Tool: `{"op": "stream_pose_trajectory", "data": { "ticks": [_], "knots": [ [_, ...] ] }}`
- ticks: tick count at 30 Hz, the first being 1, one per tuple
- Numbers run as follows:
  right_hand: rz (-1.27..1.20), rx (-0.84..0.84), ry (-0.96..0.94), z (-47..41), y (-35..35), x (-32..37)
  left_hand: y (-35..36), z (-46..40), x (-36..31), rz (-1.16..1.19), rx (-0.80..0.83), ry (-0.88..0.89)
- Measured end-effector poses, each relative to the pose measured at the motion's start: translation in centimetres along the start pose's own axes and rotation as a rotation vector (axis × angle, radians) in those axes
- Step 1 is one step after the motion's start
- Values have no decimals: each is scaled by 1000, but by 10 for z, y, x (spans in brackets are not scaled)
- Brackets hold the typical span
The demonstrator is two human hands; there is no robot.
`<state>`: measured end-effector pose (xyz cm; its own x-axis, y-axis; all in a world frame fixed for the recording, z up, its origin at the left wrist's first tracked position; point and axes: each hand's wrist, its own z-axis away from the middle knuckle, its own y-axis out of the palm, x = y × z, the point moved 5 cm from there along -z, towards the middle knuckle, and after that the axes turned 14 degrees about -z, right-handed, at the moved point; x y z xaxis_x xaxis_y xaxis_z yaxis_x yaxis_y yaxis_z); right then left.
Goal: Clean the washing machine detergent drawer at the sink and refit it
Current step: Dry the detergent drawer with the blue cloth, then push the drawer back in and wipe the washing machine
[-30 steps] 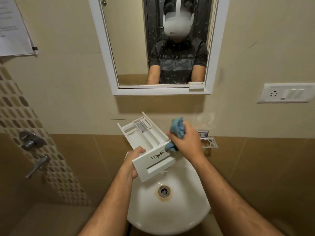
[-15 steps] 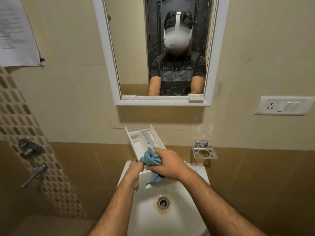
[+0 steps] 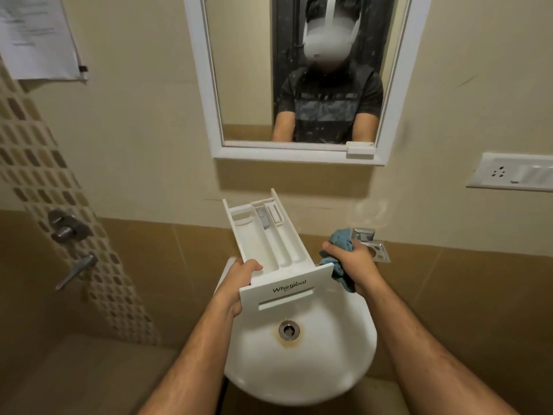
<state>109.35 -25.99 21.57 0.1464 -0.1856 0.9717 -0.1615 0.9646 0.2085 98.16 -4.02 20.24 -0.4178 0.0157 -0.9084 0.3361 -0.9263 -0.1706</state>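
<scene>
A white plastic detergent drawer (image 3: 270, 256), long and split into narrow channels, is held above a round white ceramic sink (image 3: 302, 363). Its flat front panel reads "Whirlpool". The left hand (image 3: 239, 283) grips the drawer's left front corner. The right hand (image 3: 351, 262), just beside the drawer, clutches a crumpled blue cloth (image 3: 339, 247).

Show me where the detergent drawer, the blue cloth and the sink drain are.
detergent drawer (image 3: 281, 292): head view, on its white front panel by the Whirlpool lettering.
blue cloth (image 3: 341, 236): head view, on the bunched part above the right hand's fingers.
sink drain (image 3: 289, 330): head view, on the metal ring's centre.
</scene>
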Motion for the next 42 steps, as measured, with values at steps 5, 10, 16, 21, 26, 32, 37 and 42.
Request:
{"op": "stream_pose_trajectory", "data": {
  "ticks": [5, 10, 16, 21, 26, 32, 37, 42],
  "knots": [
    [86, 208, 223, 14, 17, -29, -3, 9, 12, -50, 6, 34],
    [86, 351, 327, 24, 35, -46, -20, 23, 30, -2, 3, 5],
    [132, 457, 335, 43, 72, -67, -52, 40, 55, -4, -12, 22],
    [123, 461, 309, 61, 106, -85, -86, 57, 78, 6, -47, 45],
    [142, 472, 307, 87, 154, -97, -131, 91, 98, 145, -110, 74],
    [69, 548, 318, 134, 211, -115, -188, 135, 136, 142, -164, 37],
    [-152, 443, 464, 169, 253, -132, -231, 179, 166, 153, -293, 14],
    [-428, 426, 631, 193, 300, -140, -263, 227, 191, 170, -384, 13]
  ]
}}
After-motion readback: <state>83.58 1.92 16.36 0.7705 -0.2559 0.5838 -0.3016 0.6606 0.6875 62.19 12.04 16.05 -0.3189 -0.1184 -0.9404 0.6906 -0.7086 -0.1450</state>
